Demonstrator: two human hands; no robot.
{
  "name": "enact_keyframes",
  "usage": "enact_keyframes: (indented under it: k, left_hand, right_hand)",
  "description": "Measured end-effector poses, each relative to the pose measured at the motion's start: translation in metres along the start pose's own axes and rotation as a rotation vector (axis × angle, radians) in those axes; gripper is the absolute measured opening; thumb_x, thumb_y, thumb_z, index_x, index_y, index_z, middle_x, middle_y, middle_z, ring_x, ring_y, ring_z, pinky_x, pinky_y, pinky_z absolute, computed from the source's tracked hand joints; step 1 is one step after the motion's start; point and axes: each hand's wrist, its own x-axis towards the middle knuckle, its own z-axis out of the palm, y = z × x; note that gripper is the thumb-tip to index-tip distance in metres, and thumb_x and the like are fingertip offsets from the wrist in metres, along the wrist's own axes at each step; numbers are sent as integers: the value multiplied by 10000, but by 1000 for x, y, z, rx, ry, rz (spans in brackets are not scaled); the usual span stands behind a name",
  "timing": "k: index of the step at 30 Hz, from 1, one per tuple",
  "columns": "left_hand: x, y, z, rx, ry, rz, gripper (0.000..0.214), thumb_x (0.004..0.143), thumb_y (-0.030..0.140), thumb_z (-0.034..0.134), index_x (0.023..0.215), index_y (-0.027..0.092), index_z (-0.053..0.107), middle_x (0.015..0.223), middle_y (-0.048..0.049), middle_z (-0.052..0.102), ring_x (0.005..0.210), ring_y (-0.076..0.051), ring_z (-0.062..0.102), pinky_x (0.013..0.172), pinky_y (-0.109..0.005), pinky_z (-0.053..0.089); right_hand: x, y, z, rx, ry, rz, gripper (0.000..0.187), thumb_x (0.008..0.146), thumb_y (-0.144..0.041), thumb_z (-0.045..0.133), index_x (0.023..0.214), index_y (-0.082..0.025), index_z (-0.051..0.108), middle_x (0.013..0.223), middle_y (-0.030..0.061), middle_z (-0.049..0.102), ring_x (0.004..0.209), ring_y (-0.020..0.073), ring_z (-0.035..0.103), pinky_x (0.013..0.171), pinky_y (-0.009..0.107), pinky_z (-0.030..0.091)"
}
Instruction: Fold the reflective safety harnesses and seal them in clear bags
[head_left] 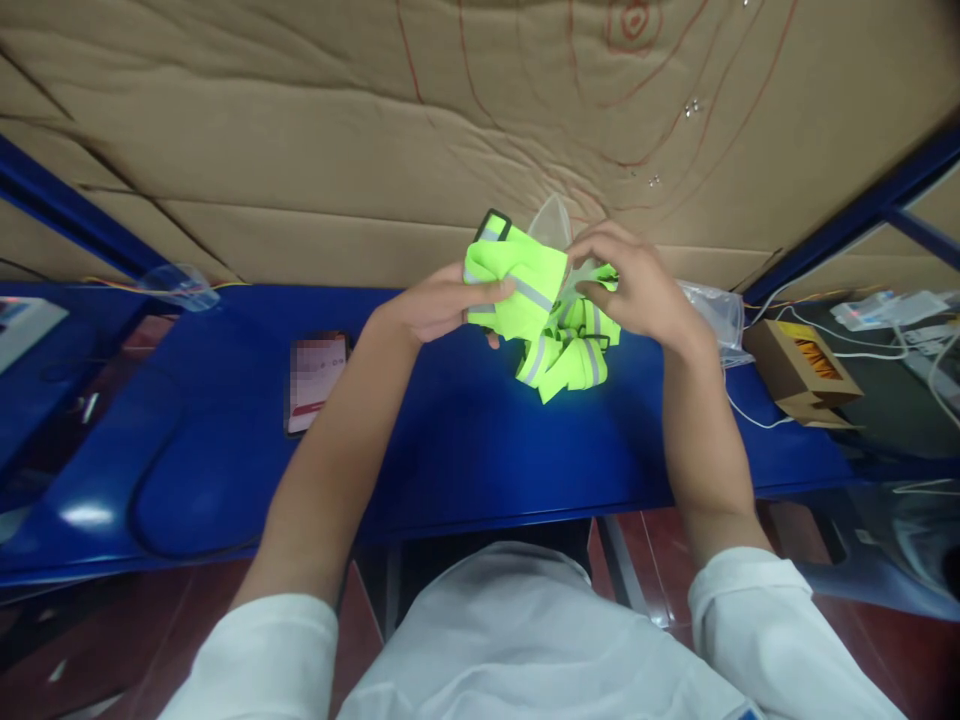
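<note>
Two hands meet at a folded neon bundle [531, 285], yellow-green with grey stripes, held up over the blue worktop [480, 450]. The left hand [444, 303] pinches it from its left side, thumb across the front and fingers behind, probably because the soft layers would spring open without that pressure. A black buckle [501, 214] sticks out at the bundle's upper left corner, clear of the thumb.

Just right of the bundle, the right hand [634, 278] has its fingers curled and its thumb close to them, beside translucent plastic [551, 222] that stands up behind the bundle; I cannot tell whether the fingertips pinch it. Loose straps [574, 366] of the same colour lie below and to the right of the bundle, seemingly left slack since neither hand supports their lower ends.

Well to the bundle's left lies a phone [319, 380], and well to its right an open cardboard box [802, 372]; both seem set aside so the space around the bundle gives the hands room.
</note>
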Motion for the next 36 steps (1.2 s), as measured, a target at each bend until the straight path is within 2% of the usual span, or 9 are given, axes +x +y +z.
enact_keyframes:
  k: [4,8,12,16,20,23,29,33,36]
  left_hand:
    - [0,2,0,24,18,-35,479,807,427,883,1171,164,717,1022,-92,764,761,-181,726,527,-219,601]
    - [2,1,5,142,37,-41,478,826,436,861,1182,157,708,1051,-112,747,826,-212,726,549,-248,613]
    - [7,-8,11,192,78,-9,526,810,437,865,1226,185,667,1151,-127,725,922,-255,729,598,-301,632]
    - [14,-23,13,227,179,22,654,804,428,860,1356,266,549,1226,-104,688,988,-266,727,618,-303,628]
    - [20,-34,10,264,249,33,862,781,372,874,1461,374,346,1256,-71,656,971,-243,729,635,-308,631]
    - [22,-39,12,314,271,45,924,771,346,878,1482,379,289,1304,-91,630,928,-226,721,649,-309,622]
    - [24,-40,17,428,298,-45,600,759,392,868,1213,247,504,1160,-87,633,987,-271,678,678,-344,608]
    - [25,-46,14,581,416,25,578,695,440,922,981,251,457,969,-48,608,1016,-314,664,828,-425,591]
    - [26,-49,13,703,512,58,597,692,430,918,917,255,394,919,-54,596,1095,-370,648,945,-478,538]
  right_hand:
    - [1,8,4,72,7,59,115,953,-280,612,1016,-260,706,1116,61,729,1096,274,678,1036,494,536]
    - [2,8,11,133,75,229,256,1030,-479,542,1091,-272,678,1071,56,745,1047,250,702,1003,465,568]
    - [4,14,21,199,173,374,359,966,-541,638,1188,-260,610,1006,56,728,909,232,715,873,430,607]
    - [6,18,29,271,170,372,335,951,-561,655,988,-229,629,878,59,717,752,217,694,747,411,597]
    - [7,7,33,169,175,344,348,985,-578,610,936,-235,640,876,54,724,778,208,684,776,399,588]
    - [7,-5,35,112,175,355,346,1002,-581,567,943,-248,642,871,49,720,801,226,679,817,424,579]
    - [8,-19,41,117,115,335,365,996,-631,539,971,-276,617,870,41,725,833,240,652,846,451,546]
    - [7,-22,45,72,110,298,323,1027,-576,488,988,-283,618,879,52,709,818,267,655,810,457,539]
    - [7,-26,54,-38,69,193,217,1049,-431,466,1005,-269,604,939,66,708,858,267,658,824,435,519]
